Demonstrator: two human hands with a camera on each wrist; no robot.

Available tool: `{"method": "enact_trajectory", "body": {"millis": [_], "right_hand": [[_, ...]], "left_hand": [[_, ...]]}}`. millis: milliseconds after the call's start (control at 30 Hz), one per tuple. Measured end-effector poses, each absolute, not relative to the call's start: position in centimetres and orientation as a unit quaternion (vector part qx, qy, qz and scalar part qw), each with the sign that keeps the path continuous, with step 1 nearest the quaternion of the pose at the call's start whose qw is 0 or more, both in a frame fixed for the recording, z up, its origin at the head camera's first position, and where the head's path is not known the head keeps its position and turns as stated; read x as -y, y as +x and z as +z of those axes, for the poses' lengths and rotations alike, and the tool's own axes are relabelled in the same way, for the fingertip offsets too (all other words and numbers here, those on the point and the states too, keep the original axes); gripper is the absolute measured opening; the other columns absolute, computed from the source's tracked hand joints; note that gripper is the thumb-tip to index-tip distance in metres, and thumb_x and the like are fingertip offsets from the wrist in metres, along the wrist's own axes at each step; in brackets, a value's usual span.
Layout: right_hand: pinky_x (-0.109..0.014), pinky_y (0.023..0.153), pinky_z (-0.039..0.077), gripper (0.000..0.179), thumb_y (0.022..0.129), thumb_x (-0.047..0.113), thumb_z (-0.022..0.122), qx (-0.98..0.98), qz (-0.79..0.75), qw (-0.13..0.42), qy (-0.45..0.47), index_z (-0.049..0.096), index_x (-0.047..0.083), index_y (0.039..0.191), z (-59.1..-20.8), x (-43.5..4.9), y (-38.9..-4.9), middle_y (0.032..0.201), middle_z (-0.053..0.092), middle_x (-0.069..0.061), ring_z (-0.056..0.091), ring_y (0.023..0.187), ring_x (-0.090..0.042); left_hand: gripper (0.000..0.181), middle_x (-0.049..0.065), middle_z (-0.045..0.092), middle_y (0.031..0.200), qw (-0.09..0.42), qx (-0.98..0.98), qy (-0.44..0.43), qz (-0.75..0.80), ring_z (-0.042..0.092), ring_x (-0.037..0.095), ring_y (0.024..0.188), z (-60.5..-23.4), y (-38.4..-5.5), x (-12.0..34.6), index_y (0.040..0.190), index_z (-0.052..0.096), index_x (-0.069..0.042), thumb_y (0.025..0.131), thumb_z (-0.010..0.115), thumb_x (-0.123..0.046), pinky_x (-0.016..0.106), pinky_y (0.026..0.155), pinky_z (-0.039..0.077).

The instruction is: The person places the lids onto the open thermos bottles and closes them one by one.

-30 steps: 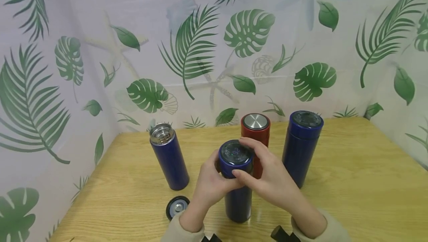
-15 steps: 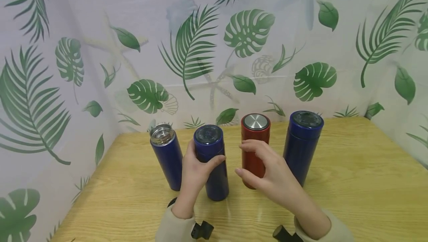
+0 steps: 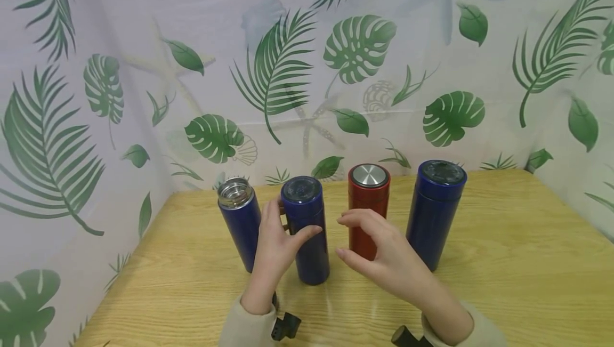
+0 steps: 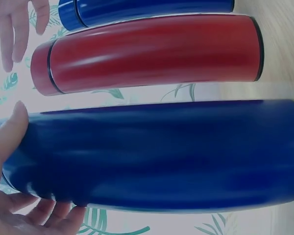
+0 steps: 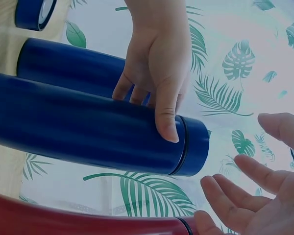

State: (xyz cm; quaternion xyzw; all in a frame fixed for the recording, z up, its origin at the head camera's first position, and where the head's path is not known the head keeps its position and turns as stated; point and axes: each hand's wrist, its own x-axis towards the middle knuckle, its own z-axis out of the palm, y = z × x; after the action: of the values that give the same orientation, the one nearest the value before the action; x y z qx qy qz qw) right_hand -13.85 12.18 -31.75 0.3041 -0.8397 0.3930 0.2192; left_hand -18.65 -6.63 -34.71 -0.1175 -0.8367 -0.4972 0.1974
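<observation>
A blue thermos flask [image 3: 312,261] with a dark glossy lid top stands upright on the table. My left hand [image 3: 275,243] is round its upper part. The thumb lies across the near side and the fingers reach behind, partly hidden; some space shows between them and the flask. In the right wrist view the thumb [image 5: 167,117] rests just below the lid seam. My right hand [image 3: 390,253] hangs in front of a red thermos flask [image 3: 369,198], thumb and fingers spread apart around nothing. Beside the left hand stands an uncapped blue flask [image 3: 240,224], its steel mouth bare.
Another capped blue flask [image 3: 435,219] stands at the right, behind the right hand. A removed lid [image 5: 34,13] lies on the wooden table [image 3: 158,283] and is mostly hidden by the left forearm in the head view. Leaf-printed cloth [image 3: 297,70] hangs behind.
The capped blue flask went from the front middle back and left, to beside the uncapped one, in the left hand. The right hand let go of its lid. Lately the left fingers have loosened slightly.
</observation>
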Motion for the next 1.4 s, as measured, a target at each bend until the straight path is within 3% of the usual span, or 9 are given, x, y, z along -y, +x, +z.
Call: {"method": "enact_trajectory", "body": {"millis": [200, 433, 700, 1233, 1400], "right_hand": [[-0.041, 0.081, 0.044, 0.034, 0.074, 0.013, 0.07, 0.844, 0.39, 0.206, 0.306, 0.057, 0.007, 0.105, -31.8, -12.2, -13.8, 0.11, 0.055, -0.003, 0.05, 0.102, -0.019], [-0.04, 0.08, 0.045, 0.034, 0.075, 0.014, 0.07, 0.848, 0.385, 0.193, 0.31, 0.057, 0.007, 0.105, -31.7, -12.2, -13.8, 0.108, 0.055, -0.002, 0.051, 0.1, -0.018], [-0.039, 0.08, 0.045, 0.034, 0.075, 0.016, 0.07, 0.85, 0.379, 0.187, 0.315, 0.057, 0.007, 0.105, -31.8, -12.1, -13.9, 0.108, 0.055, -0.003, 0.051, 0.101, -0.018], [-0.041, 0.08, 0.045, 0.033, 0.078, 0.02, 0.069, 0.856, 0.38, 0.169, 0.307, 0.056, 0.01, 0.107, -31.8, -12.2, -13.9, 0.11, 0.055, -0.003, 0.051, 0.102, -0.019], [-0.043, 0.081, 0.044, 0.032, 0.078, 0.02, 0.068, 0.857, 0.379, 0.171, 0.305, 0.056, 0.01, 0.107, -31.7, -12.3, -13.8, 0.111, 0.054, -0.004, 0.05, 0.103, -0.02]], "left_hand": [[0.07, 0.017, 0.043, 0.123, 0.217, 0.823, -0.137, -0.508, 0.043, 0.031, 0.112, -35.0, -19.0, 6.5, 0.13, 0.031, 0.0, 0.076, 0.07, -0.024, 0.043, 0.079, 0.045], [0.064, 0.018, 0.04, 0.118, 0.23, 0.832, -0.15, -0.483, 0.043, 0.031, 0.11, -35.2, -19.1, 6.7, 0.13, 0.031, 0.001, 0.082, 0.062, -0.028, 0.044, 0.076, 0.046], [0.062, 0.022, 0.035, 0.13, 0.216, 0.824, -0.163, -0.497, 0.037, 0.036, 0.117, -35.6, -19.5, 6.7, 0.133, 0.026, 0.001, 0.086, 0.056, -0.027, 0.047, 0.08, 0.044], [0.065, 0.02, 0.034, 0.131, 0.213, 0.822, -0.149, -0.507, 0.038, 0.035, 0.117, -35.3, -19.2, 6.6, 0.134, 0.024, 0.0, 0.085, 0.059, -0.026, 0.047, 0.079, 0.044], [0.07, 0.02, 0.033, 0.132, 0.254, 0.827, -0.138, -0.483, 0.033, 0.031, 0.121, -34.6, -18.4, 6.4, 0.134, 0.024, 0.002, 0.083, 0.062, -0.027, 0.046, 0.083, 0.042]]}}
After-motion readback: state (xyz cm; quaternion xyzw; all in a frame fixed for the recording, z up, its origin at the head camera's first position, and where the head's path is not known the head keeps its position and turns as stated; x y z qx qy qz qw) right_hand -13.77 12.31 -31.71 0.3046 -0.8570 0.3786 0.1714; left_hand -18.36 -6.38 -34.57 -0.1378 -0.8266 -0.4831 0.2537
